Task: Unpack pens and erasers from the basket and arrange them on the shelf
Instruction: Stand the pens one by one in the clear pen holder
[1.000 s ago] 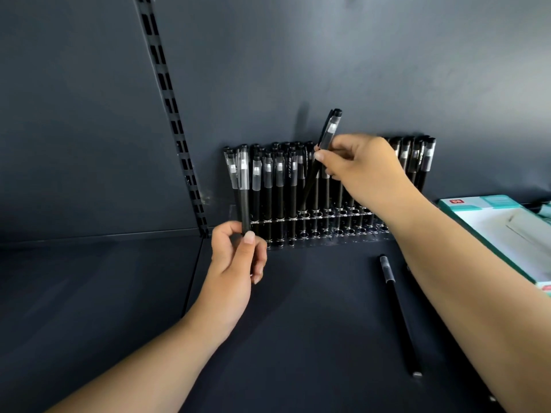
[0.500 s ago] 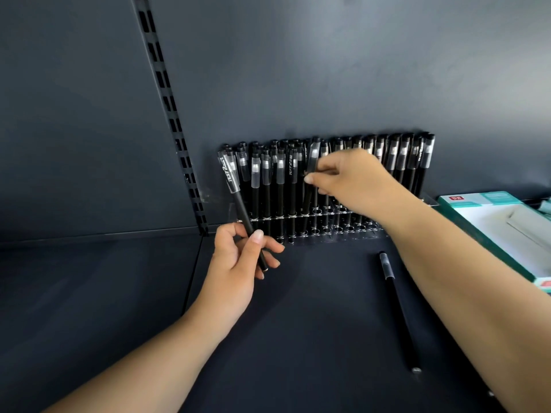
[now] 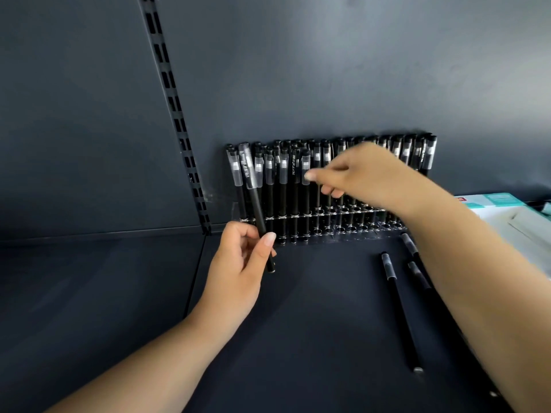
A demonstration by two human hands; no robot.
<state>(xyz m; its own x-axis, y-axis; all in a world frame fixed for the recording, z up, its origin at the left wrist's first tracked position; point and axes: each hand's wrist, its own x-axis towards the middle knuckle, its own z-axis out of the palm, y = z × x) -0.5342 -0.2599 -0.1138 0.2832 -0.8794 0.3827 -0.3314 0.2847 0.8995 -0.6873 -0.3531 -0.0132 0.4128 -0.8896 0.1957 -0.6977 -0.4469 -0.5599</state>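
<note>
Dark shelf (image 3: 313, 308): left hand (image 3: 238, 263) grips a tilted pen (image 3: 253, 189); right hand (image 3: 363, 177), fingers loosely spread, holds nothing.

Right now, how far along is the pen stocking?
Mostly done: the clear rack at the shelf back is nearly full of upright pens. In hand: the left hand holds one black pen. Left: loose pens lying on the shelf; erasers aren't visible.
</note>
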